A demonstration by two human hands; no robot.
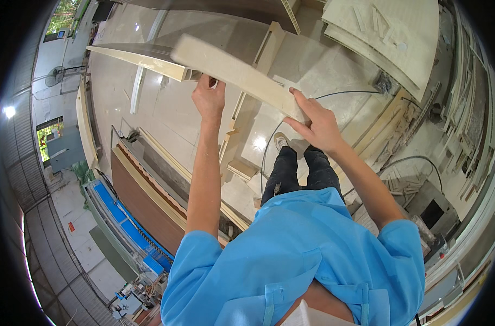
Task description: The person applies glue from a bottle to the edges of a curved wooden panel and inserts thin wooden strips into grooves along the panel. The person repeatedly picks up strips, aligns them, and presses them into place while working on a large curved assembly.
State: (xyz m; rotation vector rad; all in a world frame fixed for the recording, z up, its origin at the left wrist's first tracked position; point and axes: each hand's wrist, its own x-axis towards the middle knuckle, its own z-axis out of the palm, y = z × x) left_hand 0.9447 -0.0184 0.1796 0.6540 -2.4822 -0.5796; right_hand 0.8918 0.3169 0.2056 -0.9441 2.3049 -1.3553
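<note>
A long pale board [234, 76] is held up in front of me at a slant, its far end blurred. My right hand [315, 124] grips its near right end, thumb on one side and fingers on the other. Beside the board's lower left edge, my left hand [208, 102] is closed with its fingers curled. Those fingertips are partly hidden behind the board and meet the end of a dark panel with a pale edge [160, 66]; what they pinch cannot be made out.
A stack of pale sheets [386, 38] with loose offcuts lies at the far right. Wood scraps [470, 119] pile up along the right side. A dark hose [266, 149] crosses the floor near my feet. Brown panels [144, 187] and a blue-topped machine [125, 220] stand at the left.
</note>
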